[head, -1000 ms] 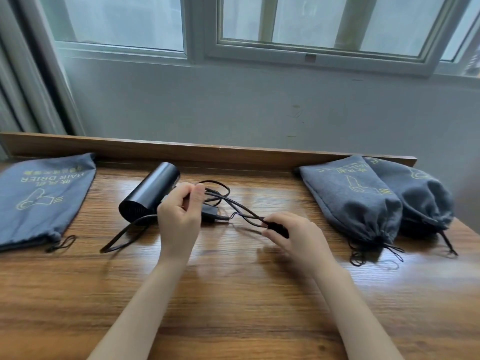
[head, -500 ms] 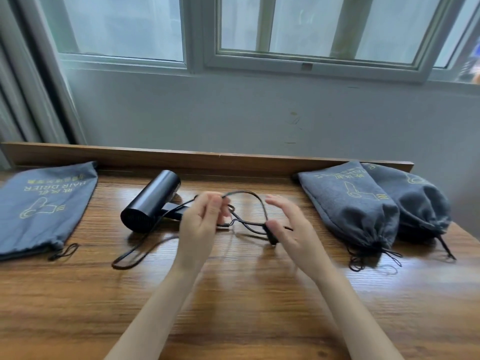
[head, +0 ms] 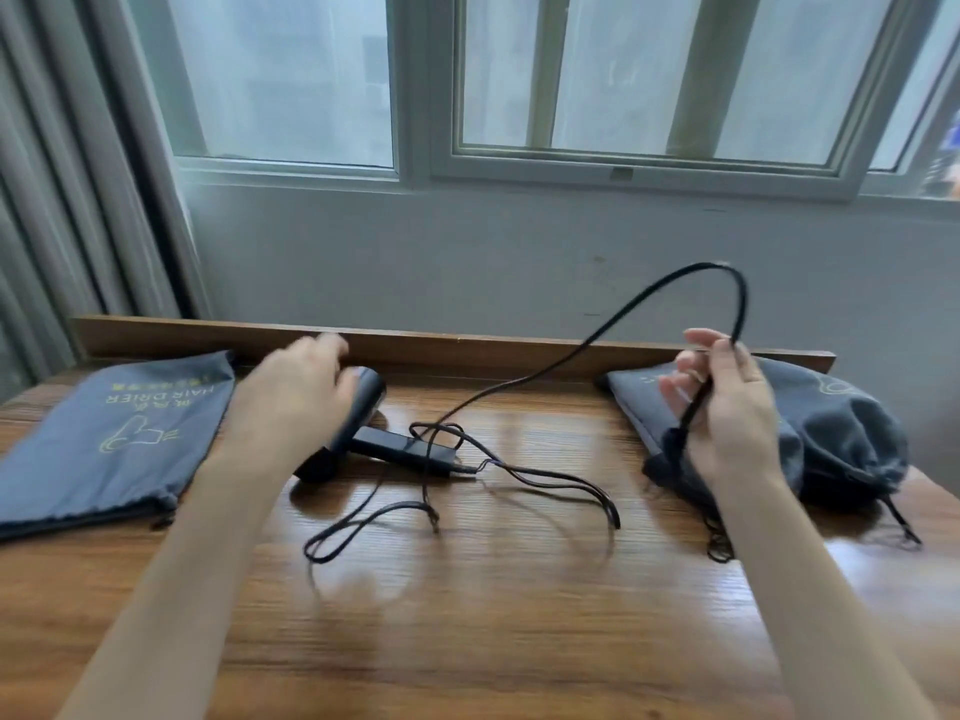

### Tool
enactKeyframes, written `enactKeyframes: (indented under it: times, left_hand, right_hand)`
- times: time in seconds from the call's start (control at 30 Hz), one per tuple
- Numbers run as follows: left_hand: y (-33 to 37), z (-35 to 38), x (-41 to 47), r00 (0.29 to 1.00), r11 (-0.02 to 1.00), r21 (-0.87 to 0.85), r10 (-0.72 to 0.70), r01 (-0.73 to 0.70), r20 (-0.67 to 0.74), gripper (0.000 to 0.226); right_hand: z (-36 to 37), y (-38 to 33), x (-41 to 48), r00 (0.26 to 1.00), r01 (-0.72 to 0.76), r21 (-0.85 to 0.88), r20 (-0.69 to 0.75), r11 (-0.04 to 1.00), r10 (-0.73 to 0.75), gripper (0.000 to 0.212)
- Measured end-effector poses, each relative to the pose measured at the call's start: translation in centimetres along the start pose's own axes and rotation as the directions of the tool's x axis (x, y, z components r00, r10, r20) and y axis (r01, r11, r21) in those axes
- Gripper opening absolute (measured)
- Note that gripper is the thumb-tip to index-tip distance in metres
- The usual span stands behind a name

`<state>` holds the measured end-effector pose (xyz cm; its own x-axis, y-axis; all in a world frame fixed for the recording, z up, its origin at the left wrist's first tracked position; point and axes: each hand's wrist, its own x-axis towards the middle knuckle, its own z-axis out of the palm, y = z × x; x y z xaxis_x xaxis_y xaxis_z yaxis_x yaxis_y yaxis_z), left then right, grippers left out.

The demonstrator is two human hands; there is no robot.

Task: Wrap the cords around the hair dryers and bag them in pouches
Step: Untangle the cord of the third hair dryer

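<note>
A black hair dryer (head: 400,444) lies on the wooden table (head: 467,615), its handle pointing right. My left hand (head: 298,392) lies over the dryer's barrel, blurred by motion; whether its fingers curl round it is unclear. My right hand (head: 727,407) is raised at the right and pinches the black cord (head: 571,356) near its plug end (head: 670,454), which hangs below the hand. The cord arcs up over the hand, drops to the dryer and lies in loose loops on the table. An empty flat grey pouch (head: 119,433) lies at the left.
Two filled grey drawstring pouches (head: 841,439) lie at the right behind my right hand. A raised wooden ledge (head: 493,345) runs along the table's back edge, with a wall and window behind. A curtain (head: 78,174) hangs at the left.
My right hand has lifted the plug end of the cord up and to the right, pulling the bundle open. My left hand let go of the cord and moved back onto the dryer's barrel.
</note>
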<state>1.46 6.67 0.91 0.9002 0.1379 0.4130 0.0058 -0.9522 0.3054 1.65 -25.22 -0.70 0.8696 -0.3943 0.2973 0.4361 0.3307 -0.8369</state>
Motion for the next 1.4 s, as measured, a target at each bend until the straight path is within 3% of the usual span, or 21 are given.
enactKeyframes:
  times: [0.07,0.13,0.23,0.43,0.53,0.6,0.7,0.73,0.77,0.83,0.87,0.9,0.97,1.03,1.1,1.17,1.27,1.33,1.4]
  left_hand:
    - [-0.1,2.2,-0.1,0.952,0.961,0.277,-0.066,-0.021,0.3,0.028]
    - [0.2,5.1,-1.2,0.895,0.936,0.332,-0.048,-0.114,0.443,0.029]
    - [1.2,8.0,-2.2,0.856,0.969,0.205,0.015,-0.14,0.516,0.038]
    - [3.4,9.9,-2.8,0.79,0.989,0.047,0.084,-0.141,0.607,0.033]
    - [4.6,10.6,-3.2,0.791,0.991,-0.102,0.133,-0.089,0.598,0.025]
    - [5.4,11.0,-3.6,0.761,0.981,-0.19,0.15,-0.036,0.632,0.018]
    - [6.6,11.8,-4.2,0.767,0.953,-0.29,0.248,-0.085,0.591,0.009]
    - [7.1,11.9,-4.4,0.776,0.93,-0.356,0.289,-0.089,0.561,0.007]
    - [7.5,12.0,-4.6,0.787,0.903,-0.422,0.32,-0.084,0.527,0.01]
    - [7.8,12.1,-4.7,0.858,0.88,-0.462,0.317,-0.108,0.405,0.012]
    - [7.6,12.2,-4.4,0.915,0.887,-0.451,0.263,-0.104,0.306,0.011]
    - [7.1,12.1,-4.0,0.966,0.892,-0.448,0.169,-0.066,0.196,0.008]
    - [5.3,11.5,-2.8,1.0,0.895,-0.445,-0.009,0.011,0.008,0.004]
    - [2.7,11.4,-1.2,0.999,0.964,-0.262,0.042,-0.035,0.021,0.02]
    - [0.7,11.7,-0.2,0.946,0.985,-0.002,0.164,-0.17,0.28,0.04]
    - [0.0,12.5,-0.1,0.875,0.951,0.088,0.235,-0.298,0.424,0.051]
    - [1.1,13.6,-0.4,0.852,0.926,0.082,0.3,-0.367,0.43,0.055]
    - [2.5,14.5,-0.6,0.837,0.905,0.081,0.348,-0.418,0.422,0.047]
    - [3.4,14.9,-0.8,0.828,0.877,0.118,0.385,-0.466,0.407,0.038]
  right_hand:
    - [-1.1,-1.1,1.3,0.997,-0.025,-0.062,-0.074,0.998,0.021,0.03]
    - [-2.3,-0.7,2.2,0.992,-0.082,-0.161,-0.107,0.984,0.065,0.028]
    - [-3.9,0.5,2.8,0.977,-0.197,-0.243,-0.123,0.95,0.171,0.024]
    - [-4.4,3.3,1.9,0.934,-0.351,-0.46,-0.103,0.816,0.343,0.022]
    - [-4.0,3.9,1.3,0.931,-0.348,-0.64,-0.153,0.685,0.33,0.032]
    - [-3.4,4.2,0.5,0.966,-0.245,-0.79,-0.147,0.562,0.215,0.045]
    - [-1.2,4.7,-1.7,0.984,0.107,-0.923,0.045,0.37,-0.174,0.061]
    - [-0.1,5.0,-2.6,0.952,0.231,-0.928,0.154,0.294,-0.263,0.061]
    - [0.7,5.4,-3.2,0.932,0.328,-0.903,0.263,0.275,-0.25,0.06]
    - [2.5,6.1,-4.9,0.929,0.299,-0.87,0.359,0.392,0.087,0.065]
    - [3.0,6.8,-5.5,0.891,0.232,-0.892,0.354,0.388,0.282,0.072]
    - [3.4,7.5,-6.3,0.844,0.222,-0.927,0.338,0.303,0.417,0.076]
    - [3.8,8.7,-7.6,0.787,0.356,-0.933,0.332,0.057,0.521,0.073]
    - [3.9,9.5,-8.3,0.76,0.475,-0.878,0.38,-0.053,0.527,0.049]
    - [4.3,9.3,-7.7,0.771,0.432,-0.9,0.402,0.058,0.494,0.02]
    - [4.4,8.5,-5.8,0.846,0.268,-0.92,0.367,0.287,0.386,0.018]
    - [3.4,5.6,-1.2,0.978,0.131,-0.83,0.199,0.543,0.069,0.023]
    - [1.5,3.0,1.7,0.998,0.063,-0.711,0.041,0.7,-0.049,0.026]
    - [-1.4,0.8,4.3,0.984,-0.023,-0.624,-0.15,0.781,-0.091,0.028]
